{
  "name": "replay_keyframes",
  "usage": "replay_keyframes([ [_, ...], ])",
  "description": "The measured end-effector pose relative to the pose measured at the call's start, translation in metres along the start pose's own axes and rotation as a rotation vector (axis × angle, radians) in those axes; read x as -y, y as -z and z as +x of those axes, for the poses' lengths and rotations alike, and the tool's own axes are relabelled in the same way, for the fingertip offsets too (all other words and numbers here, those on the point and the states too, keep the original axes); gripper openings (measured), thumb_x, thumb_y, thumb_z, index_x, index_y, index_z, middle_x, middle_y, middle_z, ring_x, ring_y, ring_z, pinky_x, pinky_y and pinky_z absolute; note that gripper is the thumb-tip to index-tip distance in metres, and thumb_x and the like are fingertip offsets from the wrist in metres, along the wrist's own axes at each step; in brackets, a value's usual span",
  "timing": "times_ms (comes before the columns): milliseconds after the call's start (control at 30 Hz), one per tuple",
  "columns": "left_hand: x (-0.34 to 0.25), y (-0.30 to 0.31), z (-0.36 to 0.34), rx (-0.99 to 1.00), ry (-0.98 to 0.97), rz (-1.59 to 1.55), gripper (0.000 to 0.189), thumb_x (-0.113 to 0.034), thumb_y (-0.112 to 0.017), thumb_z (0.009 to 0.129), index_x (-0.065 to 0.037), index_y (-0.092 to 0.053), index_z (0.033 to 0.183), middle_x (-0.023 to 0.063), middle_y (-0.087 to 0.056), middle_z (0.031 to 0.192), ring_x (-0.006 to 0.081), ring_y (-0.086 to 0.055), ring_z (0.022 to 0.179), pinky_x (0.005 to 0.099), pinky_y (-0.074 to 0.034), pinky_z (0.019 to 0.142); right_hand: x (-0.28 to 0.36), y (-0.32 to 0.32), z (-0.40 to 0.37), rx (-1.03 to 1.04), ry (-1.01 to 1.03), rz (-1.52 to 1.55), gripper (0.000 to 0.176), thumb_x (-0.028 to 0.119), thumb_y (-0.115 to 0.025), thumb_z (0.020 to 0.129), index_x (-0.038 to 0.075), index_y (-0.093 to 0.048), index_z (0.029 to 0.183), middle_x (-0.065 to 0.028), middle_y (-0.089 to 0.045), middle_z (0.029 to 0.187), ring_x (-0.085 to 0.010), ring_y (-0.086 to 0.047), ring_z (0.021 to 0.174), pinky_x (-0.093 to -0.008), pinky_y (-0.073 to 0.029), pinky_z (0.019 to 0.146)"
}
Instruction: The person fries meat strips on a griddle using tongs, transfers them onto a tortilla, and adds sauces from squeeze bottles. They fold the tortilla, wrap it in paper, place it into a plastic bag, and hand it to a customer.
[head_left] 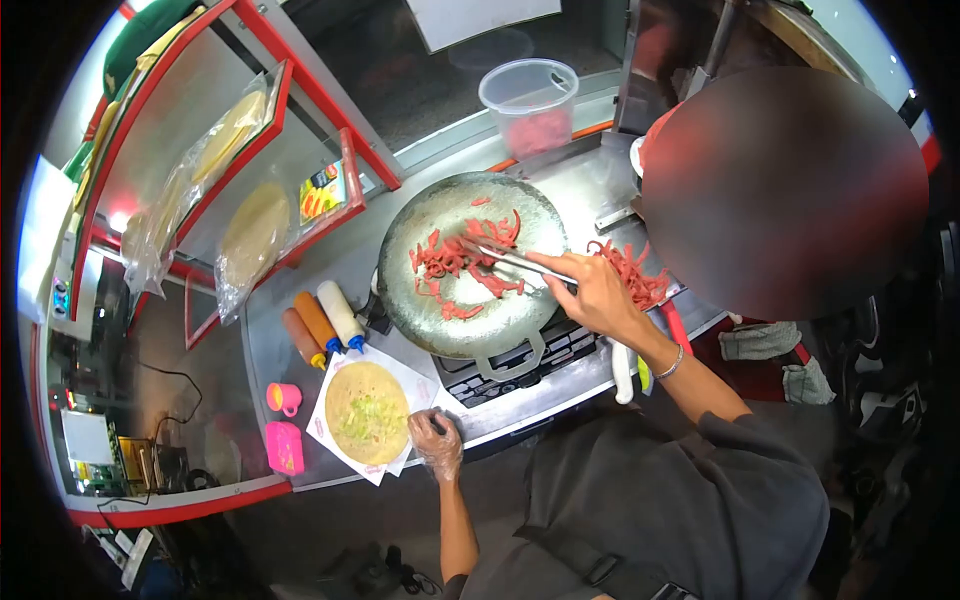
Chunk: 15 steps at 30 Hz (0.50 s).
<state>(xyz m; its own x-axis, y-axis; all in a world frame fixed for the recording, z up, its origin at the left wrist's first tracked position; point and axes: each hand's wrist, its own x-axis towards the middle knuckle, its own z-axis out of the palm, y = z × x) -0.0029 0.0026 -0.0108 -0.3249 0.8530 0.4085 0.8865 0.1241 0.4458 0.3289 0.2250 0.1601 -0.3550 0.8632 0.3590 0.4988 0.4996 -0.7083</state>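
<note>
My right hand (598,290), bare with a bracelet at the wrist, is closed around metal tongs (528,264). Their tips are among red meat strips (440,258) in a wide, round metal pan (408,312) on a stove (490,384). My left hand (437,444), in a clear plastic glove, is curled closed at the right edge of a flatbread (350,384). What its fingers hold, if anything, is hidden. Shredded pale-green filling (368,414) covers the flatbread's middle. White printed paper (318,428) lies underneath.
Three squeeze bottles (318,318) lie left of the pan. A pink cup (284,399) and pink box (284,448) are beside the paper. More red strips (632,275) lie right of the pan, near a white-handled utensil (622,372). Behind stands a clear tub (530,105); bagged flatbreads (255,235) are at left.
</note>
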Motion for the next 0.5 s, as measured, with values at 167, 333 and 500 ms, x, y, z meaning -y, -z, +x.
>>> replay_keyframes([
  [167, -0.005, 0.001, 0.002, -0.005, 0.011, 0.000, 0.007, -0.003, -0.061, 0.091, 0.002, -0.059, 0.096, 0.0222, -0.058, 0.095, 0.0429, -0.059, 0.093, 0.0535, -0.047, 0.085, -0.010, -0.009, -0.008, 0.016, -0.092, -0.121, 0.039, 0.012, -0.067, 0.098, 0.010, -0.070, 0.137, -0.0236, -0.073, 0.100, -0.0427, -0.070, 0.087, -0.0488, -0.056, 0.080],
  [333, -0.003, 0.002, 0.000, 0.014, 0.059, 0.038, 0.010, -0.003, -0.063, 0.089, 0.001, -0.060, 0.098, 0.0209, -0.059, 0.096, 0.0422, -0.060, 0.094, 0.0531, -0.049, 0.085, 0.001, 0.010, -0.014, 0.081, -0.042, 0.016, 0.042, 0.016, -0.071, 0.096, 0.011, -0.070, 0.138, -0.0190, -0.069, 0.091, -0.0396, -0.068, 0.082, -0.0498, -0.054, 0.077],
  [500, -0.002, -0.002, 0.000, 0.003, 0.072, 0.061, 0.011, -0.006, -0.064, 0.089, 0.000, -0.060, 0.098, 0.0206, -0.059, 0.096, 0.0422, -0.060, 0.093, 0.0528, -0.049, 0.083, 0.001, 0.034, -0.010, 0.214, -0.065, -0.049, 0.045, 0.010, -0.072, 0.093, 0.010, -0.070, 0.138, -0.0173, -0.069, 0.089, -0.0339, -0.069, 0.080, -0.0410, -0.055, 0.072],
])
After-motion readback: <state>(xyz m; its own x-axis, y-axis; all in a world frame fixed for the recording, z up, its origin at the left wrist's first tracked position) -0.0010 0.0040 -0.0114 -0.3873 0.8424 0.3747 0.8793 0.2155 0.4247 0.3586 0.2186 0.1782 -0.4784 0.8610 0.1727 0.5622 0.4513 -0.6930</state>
